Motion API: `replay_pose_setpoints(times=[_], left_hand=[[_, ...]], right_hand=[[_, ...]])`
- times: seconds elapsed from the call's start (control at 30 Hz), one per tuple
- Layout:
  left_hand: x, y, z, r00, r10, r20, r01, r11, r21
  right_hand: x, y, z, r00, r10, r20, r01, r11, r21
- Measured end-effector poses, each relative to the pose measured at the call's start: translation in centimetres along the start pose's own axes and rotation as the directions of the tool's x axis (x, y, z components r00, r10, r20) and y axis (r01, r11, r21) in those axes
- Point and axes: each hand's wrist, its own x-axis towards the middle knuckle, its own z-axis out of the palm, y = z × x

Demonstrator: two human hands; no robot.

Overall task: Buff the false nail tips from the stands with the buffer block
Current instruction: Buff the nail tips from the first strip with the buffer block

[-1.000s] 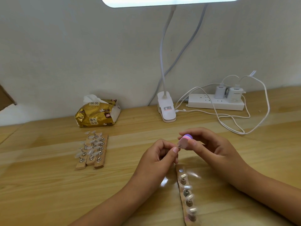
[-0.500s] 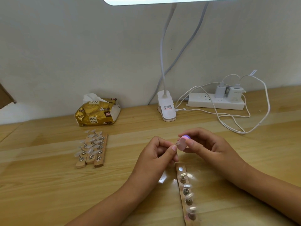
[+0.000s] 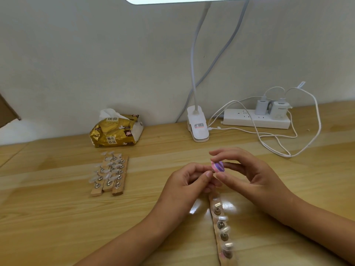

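Note:
My right hand (image 3: 249, 175) pinches a small pink and purple buffer block (image 3: 217, 166) between thumb and fingers. My left hand (image 3: 188, 183) is closed, its thumb and fingertips pinched right beside the block; whatever it holds is hidden, probably a nail tip. Directly below my hands a wooden stand (image 3: 222, 231) lies on the table, with several clear nail tips on metal pegs. Three more wooden stands (image 3: 109, 175) with clear nail tips lie side by side to the left.
The wooden table (image 3: 48, 217) meets a white wall. At the back sit a gold tissue pack (image 3: 115, 133), a white clip lamp base (image 3: 197, 125), and a power strip (image 3: 255, 120) with two chargers and white cables (image 3: 288, 143) looping forward on the right.
The buffer block has turned slightly in my right hand, showing more of its purple face. Both hands stay together above the near stand.

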Motion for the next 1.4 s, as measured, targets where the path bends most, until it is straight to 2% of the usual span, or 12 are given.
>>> replay_pose_setpoints(times=[0.1, 0.2, 0.33, 0.47, 0.57, 0.7, 0.8, 0.93, 1.03, 1.17, 1.3, 1.4], left_hand=[[-0.08, 0.11, 0.08, 1.0, 0.007, -0.004, -0.007, 1.0, -0.009], [-0.11, 0.14, 0.0, 0.999, 0.033, -0.018, -0.032, 0.997, 0.066], [-0.13, 0.27, -0.14, 0.998, 0.056, -0.025, -0.051, 0.985, 0.165], [-0.19, 0.36, -0.11, 0.997, 0.059, -0.043, -0.05, 0.982, 0.181], [-0.25, 0.46, -0.08, 0.997, 0.067, -0.033, -0.06, 0.983, 0.173], [-0.21, 0.3, -0.11, 0.997, 0.039, -0.06, -0.029, 0.986, 0.161], [-0.21, 0.37, -0.07, 0.998, 0.042, -0.053, -0.032, 0.983, 0.182], [-0.23, 0.4, -0.09, 0.996, 0.021, -0.084, -0.008, 0.988, 0.157], [-0.37, 0.55, 0.0, 0.998, 0.034, -0.056, -0.023, 0.984, 0.179], [-0.35, 0.53, -0.03, 0.997, 0.016, -0.073, -0.004, 0.986, 0.169], [-0.39, 0.63, 0.11, 0.999, 0.022, -0.047, -0.013, 0.985, 0.175], [-0.36, 0.58, 0.16, 0.998, 0.016, -0.069, -0.003, 0.984, 0.18]], right_hand=[[-0.1, 0.05, -0.06, 0.994, -0.107, 0.025, 0.109, 0.979, -0.169], [0.14, -0.19, -0.15, 0.998, -0.067, -0.015, 0.064, 0.983, -0.17], [-0.08, 0.07, -0.1, 0.985, -0.165, 0.041, 0.17, 0.953, -0.251], [0.15, 0.16, -0.3, 0.999, -0.038, -0.018, 0.036, 0.991, -0.13], [-0.04, 0.28, -0.06, 0.989, -0.148, 0.025, 0.15, 0.969, -0.195], [-0.01, 0.27, -0.35, 1.0, -0.019, -0.006, 0.019, 0.998, -0.061], [-0.32, 0.36, -0.22, 0.992, -0.108, 0.064, 0.115, 0.986, -0.12], [-0.06, 0.33, -0.42, 0.999, 0.044, 0.021, -0.044, 0.999, -0.003], [-0.26, 0.27, -0.34, 0.996, -0.074, 0.055, 0.078, 0.994, -0.073], [-0.2, 0.26, -0.48, 0.998, 0.053, 0.028, -0.054, 0.998, 0.037], [-0.53, 0.13, -0.34, 0.998, -0.03, 0.058, 0.031, 0.999, -0.015], [-0.34, 0.12, -0.52, 0.994, 0.102, 0.039, -0.105, 0.991, 0.083]])
